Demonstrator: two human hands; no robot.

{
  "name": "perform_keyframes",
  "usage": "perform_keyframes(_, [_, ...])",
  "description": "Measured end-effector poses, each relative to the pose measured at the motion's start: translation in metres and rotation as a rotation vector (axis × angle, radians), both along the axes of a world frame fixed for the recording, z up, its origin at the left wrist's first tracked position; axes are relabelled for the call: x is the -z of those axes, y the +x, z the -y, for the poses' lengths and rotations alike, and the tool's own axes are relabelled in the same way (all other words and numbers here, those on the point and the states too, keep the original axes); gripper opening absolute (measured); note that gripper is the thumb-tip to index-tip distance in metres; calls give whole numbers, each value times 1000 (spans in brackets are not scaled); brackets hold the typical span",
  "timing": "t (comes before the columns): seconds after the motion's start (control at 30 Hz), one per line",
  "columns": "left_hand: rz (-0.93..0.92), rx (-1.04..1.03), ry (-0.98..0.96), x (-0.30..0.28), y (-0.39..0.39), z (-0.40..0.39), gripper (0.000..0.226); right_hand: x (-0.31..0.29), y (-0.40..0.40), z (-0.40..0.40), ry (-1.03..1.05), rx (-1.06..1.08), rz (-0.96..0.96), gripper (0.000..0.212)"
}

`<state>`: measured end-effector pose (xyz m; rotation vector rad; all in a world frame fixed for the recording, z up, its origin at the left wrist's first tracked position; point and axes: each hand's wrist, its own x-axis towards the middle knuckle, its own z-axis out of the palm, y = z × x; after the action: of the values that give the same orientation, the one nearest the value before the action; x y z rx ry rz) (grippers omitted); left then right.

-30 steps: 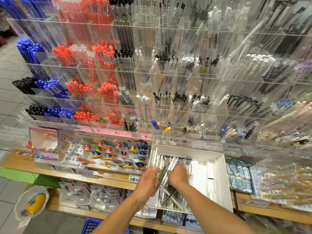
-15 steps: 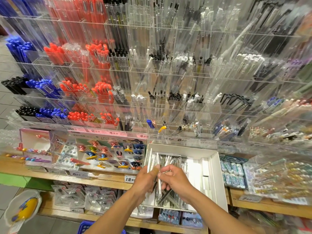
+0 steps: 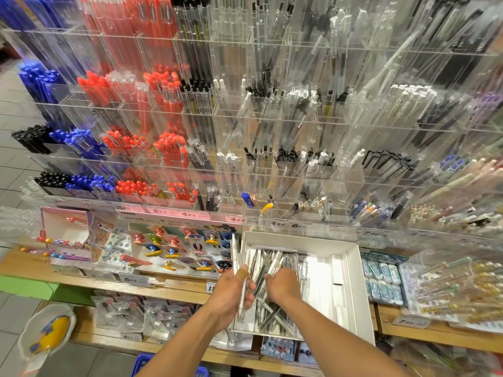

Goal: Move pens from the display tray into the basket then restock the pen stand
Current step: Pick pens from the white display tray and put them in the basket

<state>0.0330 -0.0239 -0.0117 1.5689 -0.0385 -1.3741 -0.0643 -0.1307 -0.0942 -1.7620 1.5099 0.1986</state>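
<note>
Acrylic pen stand (image 3: 272,118) fills the wall: tiered clear compartments, blue/red/black stock left, clear and black pens centre and right. Right side is blurred; contents there are hard to separate.

White display tray (image 3: 351,281) sits on the wooden shelf (image 3: 168,284) under the stand. Loose clear/silver pens (image 3: 275,268) are heaped in its left part; white dividers to the right.

Blue basket (image 3: 141,363) is at the bottom edge, below the shelf, mostly cut off. Can't tell what's in it.

Left hand (image 3: 231,297) has its grip clenched round a bundle of clear pens (image 3: 239,268), held roughly upright over the tray's left edge. Count in the bundle is unreadable, more than 1.

Right hand (image 3: 283,287) is down in the heap, fingers curled into the pens and hidden under the knuckles. Can't tell if the grip has anything or is just raking.

Handling, as judgement: pens are light, stiff, smooth plastic, so slippery against each other. A bundle will likely fan or slide out if squeezed at 1 end. Best hold is mid-barrel with fingers wrapped fully round, bundle kept parallel. Clips may snag neighbours when lifting from the heap. Not fragile, but drops scatter.
</note>
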Motion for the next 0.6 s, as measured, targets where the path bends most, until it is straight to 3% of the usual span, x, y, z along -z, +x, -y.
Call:
perform_keyframes(0.1, [26, 17, -11, -1, 0, -3, 30, 1, 10, 1, 33, 17, -27, 26])
perform_keyframes(0.27, [38, 13, -2, 3, 2, -3, 29, -5, 10, 1, 36, 17, -51, 44])
perform_keyframes(0.4, [67, 17, 0, 8, 2, -1, 28, -18, 2, 8, 50, -31, -58, 11])
perform_keyframes(0.43, [72, 18, 0, 10, 2, -1, 27, -20, -4, 9, 79, -23, -10, 4])
perform_keyframes(0.5, [79, 21, -2, 12, 1, 0, 25, -28, -17, 10, 167, 5, 156, 19])
perform_keyframes(0.6, [77, 27, -9, 13, -1, 2, 27, -51, -33, 3, 292, 25, 439, 7])
